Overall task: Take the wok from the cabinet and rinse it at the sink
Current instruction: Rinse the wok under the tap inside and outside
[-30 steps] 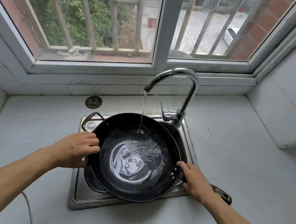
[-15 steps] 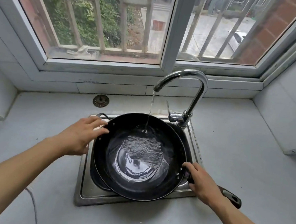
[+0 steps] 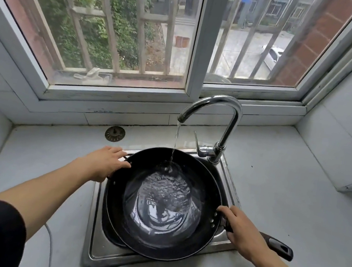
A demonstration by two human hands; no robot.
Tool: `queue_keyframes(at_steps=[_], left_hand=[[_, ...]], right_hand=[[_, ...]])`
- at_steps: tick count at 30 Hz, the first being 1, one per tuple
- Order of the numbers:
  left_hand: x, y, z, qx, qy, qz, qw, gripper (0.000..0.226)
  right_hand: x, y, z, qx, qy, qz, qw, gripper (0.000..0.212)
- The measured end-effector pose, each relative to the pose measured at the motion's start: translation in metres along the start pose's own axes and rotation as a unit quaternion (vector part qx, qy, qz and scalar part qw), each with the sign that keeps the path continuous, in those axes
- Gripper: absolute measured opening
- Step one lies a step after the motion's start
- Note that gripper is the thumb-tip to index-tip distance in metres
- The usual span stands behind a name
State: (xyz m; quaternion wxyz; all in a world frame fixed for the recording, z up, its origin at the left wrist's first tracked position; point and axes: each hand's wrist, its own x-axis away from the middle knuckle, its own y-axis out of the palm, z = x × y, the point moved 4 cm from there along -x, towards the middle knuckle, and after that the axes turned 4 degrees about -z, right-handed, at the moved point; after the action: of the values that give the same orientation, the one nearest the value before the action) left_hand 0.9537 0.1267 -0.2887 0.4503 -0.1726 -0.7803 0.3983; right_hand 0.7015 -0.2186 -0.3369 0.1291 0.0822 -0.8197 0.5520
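Wok (image 3: 162, 203) sits over sink (image 3: 96, 253) under running tap (image 3: 216, 107), left hand (image 3: 105, 163) curled on far-left rim, right hand (image 3: 242, 228) gripping handle (image 3: 278, 248); best keep it level, then swirl water gently before tipping out.

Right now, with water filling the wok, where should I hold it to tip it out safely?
Keep two holds. Take the long handle, which sticks out toward the near right, from above with the right hand. Take the small loop handle on the far-left rim from the left side with the left hand. The wok is wide, round-bottomed and holding water, so a one-sided grip would probably let it roll.
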Motion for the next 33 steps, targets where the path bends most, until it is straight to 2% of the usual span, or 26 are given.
queue_keyframes(at_steps=[9, 16, 23, 33], left_hand=[[-0.024, -0.003, -0.006, -0.015, 0.051, -0.015, 0.998, 0.092], [-0.026, 0.005, 0.007, 0.034, 0.074, 0.032, 0.996, 0.086], [-0.024, 0.013, 0.025, 0.083, 0.087, 0.06, 0.991, 0.074], [-0.027, -0.004, 0.033, 0.088, 0.094, 0.112, 0.985, 0.087]], right_hand=[[-0.005, 0.005, 0.005, -0.002, -0.022, 0.01, 1.0, 0.066], [-0.003, -0.022, 0.026, 0.005, -0.017, 0.027, 0.999, 0.074], [0.01, -0.057, 0.026, 0.028, -0.025, 0.03, 0.999, 0.074], [0.039, -0.106, 0.017, 0.058, -0.014, 0.07, 0.996, 0.071]])
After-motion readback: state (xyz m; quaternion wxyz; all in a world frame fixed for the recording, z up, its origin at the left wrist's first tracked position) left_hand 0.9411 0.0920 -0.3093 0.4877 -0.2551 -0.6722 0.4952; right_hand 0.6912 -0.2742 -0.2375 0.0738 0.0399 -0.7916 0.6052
